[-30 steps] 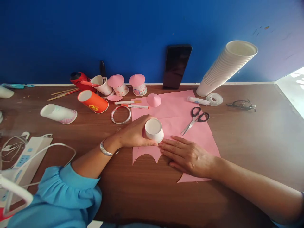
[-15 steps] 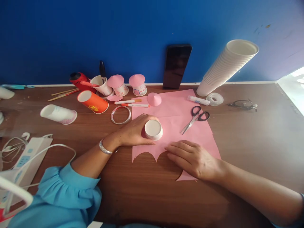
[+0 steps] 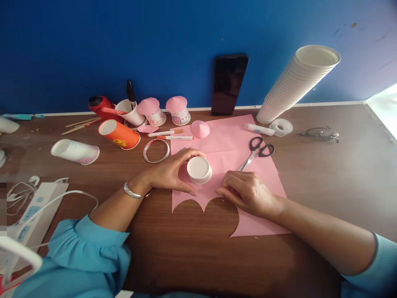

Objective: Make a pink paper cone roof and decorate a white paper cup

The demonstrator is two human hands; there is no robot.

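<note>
The brown wooden table (image 3: 325, 186) runs along a blue wall. On its middle lies a pink paper sheet (image 3: 231, 142) whose near edge is cut into scalloped curves. At the far right a tall stack of white cups (image 3: 294, 85) leans against the wall, and a dark phone (image 3: 228, 85) stands propped to its left.

The left hand (image 3: 167, 174) rests on the sheet's left part, fingers wrapped around an upturned white cup (image 3: 199, 169) that stands rim-down on the paper. Just to the cup's right, the right hand (image 3: 248, 191) lies on the sheet with its fingers bent and released, grasping nothing, the tips pressing the paper by the cut edge.

Black-handled scissors (image 3: 256, 152) lie on the sheet beyond the right hand. A pink paper cone (image 3: 200, 129) sits at the sheet's far left corner.
</note>
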